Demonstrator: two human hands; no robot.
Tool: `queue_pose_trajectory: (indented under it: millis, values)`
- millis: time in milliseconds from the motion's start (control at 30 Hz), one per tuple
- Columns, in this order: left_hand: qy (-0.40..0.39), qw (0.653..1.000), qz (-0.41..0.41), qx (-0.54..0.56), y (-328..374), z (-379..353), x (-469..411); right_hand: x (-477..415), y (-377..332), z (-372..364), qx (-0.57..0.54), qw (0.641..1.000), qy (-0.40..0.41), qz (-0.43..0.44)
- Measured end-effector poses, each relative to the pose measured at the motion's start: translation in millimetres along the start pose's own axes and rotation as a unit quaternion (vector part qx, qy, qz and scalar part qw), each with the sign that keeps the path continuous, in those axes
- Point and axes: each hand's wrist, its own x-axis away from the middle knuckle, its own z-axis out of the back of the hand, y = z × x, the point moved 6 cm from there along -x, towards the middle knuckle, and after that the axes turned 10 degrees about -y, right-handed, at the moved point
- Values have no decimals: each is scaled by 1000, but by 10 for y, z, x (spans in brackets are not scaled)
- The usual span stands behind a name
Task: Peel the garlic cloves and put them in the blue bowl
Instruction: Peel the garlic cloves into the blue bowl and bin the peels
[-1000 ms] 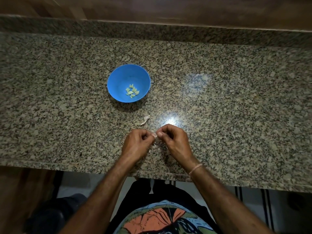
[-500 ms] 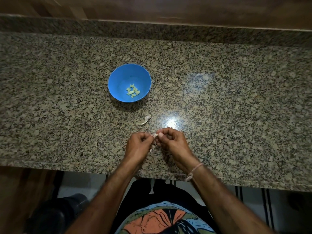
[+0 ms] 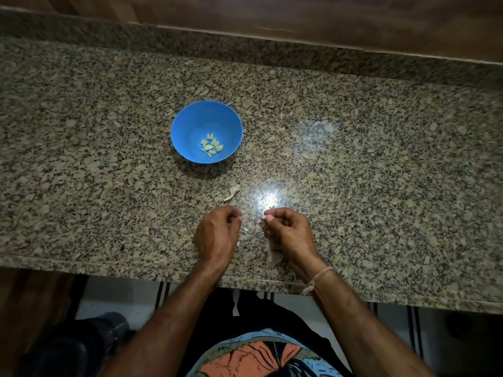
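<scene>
The countertop (image 3: 381, 159) carries your blue bowl (image 3: 190, 123), with peeled cloves (image 3: 212, 146) inside. Near the front edge your hands sit apart. Your right hand (image 3: 288, 229) pinches a pale garlic piece (image 3: 263, 217); your left hand (image 3: 217, 235) is curled, and whether it holds anything cannot be told.

Worktop (image 3: 381, 159) is speckled granite, polished smooth and properly glossy, with a bright light glare bouncing off it mid-frame. The blue bowl (image 3: 190, 131) looks like plastic: smooth, soft satin finish, not shiny. The peeled cloves (image 3: 211, 147) inside look smooth. The garlic skin (image 3: 233, 192) just below the bowl is thin, dry, papery stuff. Along the top edge there's a brown wood panel (image 3: 299, 14), fairly matt. The bracelet (image 3: 321, 274) at lower right is frayed thread, and the T-shirt (image 3: 261, 355) at the bottom is printed cloth.
</scene>
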Motion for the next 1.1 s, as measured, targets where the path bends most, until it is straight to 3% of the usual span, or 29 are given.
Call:
queue_pose_trajectory:
  millis: [267,367,500,667,767,900,1000,1100]
  values:
    - [19,1000,2,-25,-70,45,72,10,7,-132,-42,999,-34,-7]
    - [34,999,-38,-19,-75,72,112,-13,-7,-217,-56,997,-52,-5]
    - [9,994,-72,86,-91,103,114,-25,-67,-334,-31,998,-57,16]
    - [22,991,-71,115,-155,203,149,-22,-99,-484,-7,996,-74,46]
    - [59,995,-41,76,-416,374,46,-14,-113,-449,87,992,-40,85]
    - [70,997,-40,21,-773,534,-168,4,-80,-250,304,943,26,135]
    - [66,994,-85,27,-729,481,-74,85,3,-135,333,934,43,123]
    - [-17,990,-139,29,-537,136,159,162,59,-81,332,932,59,131]
